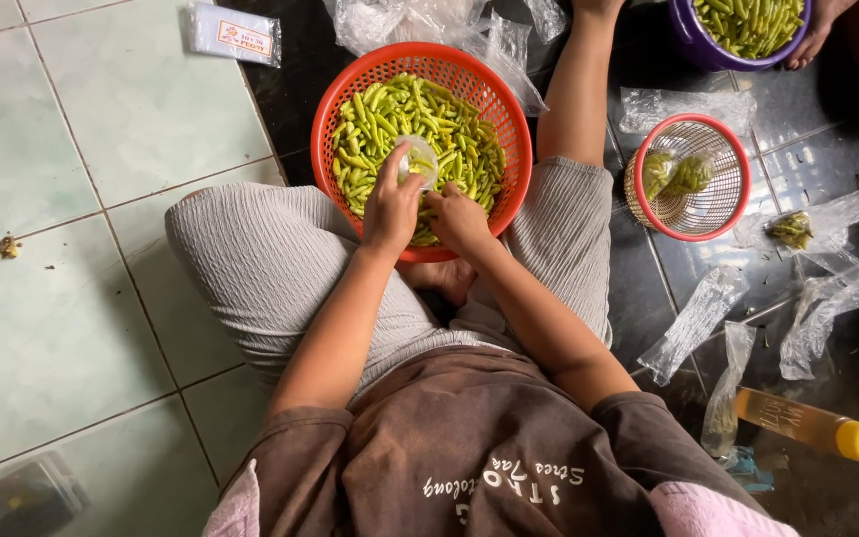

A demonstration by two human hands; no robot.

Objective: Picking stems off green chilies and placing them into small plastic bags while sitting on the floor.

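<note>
**Green chilies go into a little bag**

Green chilies point(420, 129) fill the red basket point(345, 85) between the knees. The left hand point(391, 204) pinches a small clear bag point(418, 159) open — the right hand point(459, 219) grabs chilies, fingers closed. Filling comes next, I think. Nearby: a small basket point(738, 149), empty bags point(693, 323), a bottle point(807, 426).

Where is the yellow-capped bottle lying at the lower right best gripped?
Probably around the middle of the yellow-capped bottle, from above. It lies flat on the dark floor, so its round sides are exposed, though clear plastic bags crowd its capless end.
</note>
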